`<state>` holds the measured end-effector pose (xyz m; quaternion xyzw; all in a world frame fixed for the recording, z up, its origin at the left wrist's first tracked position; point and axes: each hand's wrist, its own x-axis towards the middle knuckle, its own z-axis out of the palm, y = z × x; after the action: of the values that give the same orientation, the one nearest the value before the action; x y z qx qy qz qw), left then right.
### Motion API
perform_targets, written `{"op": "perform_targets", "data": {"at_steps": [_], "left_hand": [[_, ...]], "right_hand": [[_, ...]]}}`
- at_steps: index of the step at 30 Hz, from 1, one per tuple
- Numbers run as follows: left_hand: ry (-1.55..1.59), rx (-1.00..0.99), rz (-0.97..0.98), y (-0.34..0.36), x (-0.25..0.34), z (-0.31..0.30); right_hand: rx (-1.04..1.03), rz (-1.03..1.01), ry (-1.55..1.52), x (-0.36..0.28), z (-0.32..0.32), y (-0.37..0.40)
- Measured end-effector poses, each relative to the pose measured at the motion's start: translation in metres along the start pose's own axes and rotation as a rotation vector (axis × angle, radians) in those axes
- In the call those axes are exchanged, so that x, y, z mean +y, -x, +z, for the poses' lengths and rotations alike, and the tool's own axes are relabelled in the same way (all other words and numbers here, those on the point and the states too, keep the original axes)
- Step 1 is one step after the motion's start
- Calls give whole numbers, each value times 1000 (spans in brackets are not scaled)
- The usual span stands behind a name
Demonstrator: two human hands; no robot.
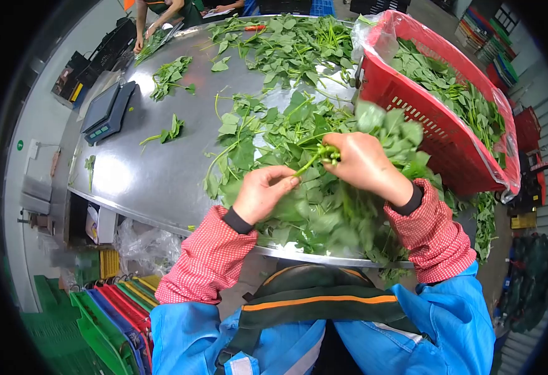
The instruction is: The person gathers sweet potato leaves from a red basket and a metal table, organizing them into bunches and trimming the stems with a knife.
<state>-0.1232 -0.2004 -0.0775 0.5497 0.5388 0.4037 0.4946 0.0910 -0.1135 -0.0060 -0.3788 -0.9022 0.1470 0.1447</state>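
Note:
Near the front edge of the metal table, my left hand pinches a green stem between thumb and finger. To its right, my right hand is closed around a bunch of leafy stems, their cut ends poking out toward my left hand. The leaves of that bunch are blurred. Beneath both hands lies a loose pile of leafy greens. A red crate holding more greens leans tilted at the right.
A digital scale stands at the table's left side. Small bunches lie on the metal table. Another person's hands handle greens at the far left. Colored crates are stacked below, at the left.

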Motion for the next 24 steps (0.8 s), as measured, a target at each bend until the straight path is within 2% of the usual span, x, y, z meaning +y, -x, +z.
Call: {"op": "perform_targets", "data": {"at_steps": [2, 4, 6, 8, 10, 11, 12, 13, 16, 17, 18, 20, 21, 22, 24], "left_hand": [[-144, -7, -35, 4, 11, -13], [70, -4, -46, 2, 12, -27], [81, 2, -29, -1, 14, -35], [75, -32, 19, -4, 13, -24], [60, -61, 93, -4, 21, -8], [60, -68, 115, -4, 19, 1], [61, -75, 135, -3, 19, 4], [62, -153, 62, 0, 21, 2], [-518, -49, 355, 5, -13, -27], [-535, 36, 304, 8, -11, -39], [-638, 216, 346, 9, -14, -48], [-487, 233, 213, 15, -1, -57], [-109, 29, 91, 15, 7, -57], [223, -209, -15, 19, 22, -54], [882, -506, -287, 20, 25, -40]], "right_hand": [[133, 40, 252, 3, 8, 4], [283, 84, 255, 15, 8, 3], [227, 157, 2, 8, 0, 3], [140, 130, -488, 3, 2, -3], [-34, 206, -991, -10, 8, -7], [-10, 229, -1100, -16, 13, -8], [27, 254, -1087, -19, 11, -9], [64, 280, -1073, -21, 7, -10], [288, 274, -1035, -13, -9, -11], [374, 283, -976, -7, -17, -14], [460, 293, -916, -4, -23, -15], [583, 213, -873, -11, -27, -19], [636, 172, -854, -17, -26, -23], [710, 48, -633, -24, -23, -26], [788, -180, -292, -44, -4, -28]]}}
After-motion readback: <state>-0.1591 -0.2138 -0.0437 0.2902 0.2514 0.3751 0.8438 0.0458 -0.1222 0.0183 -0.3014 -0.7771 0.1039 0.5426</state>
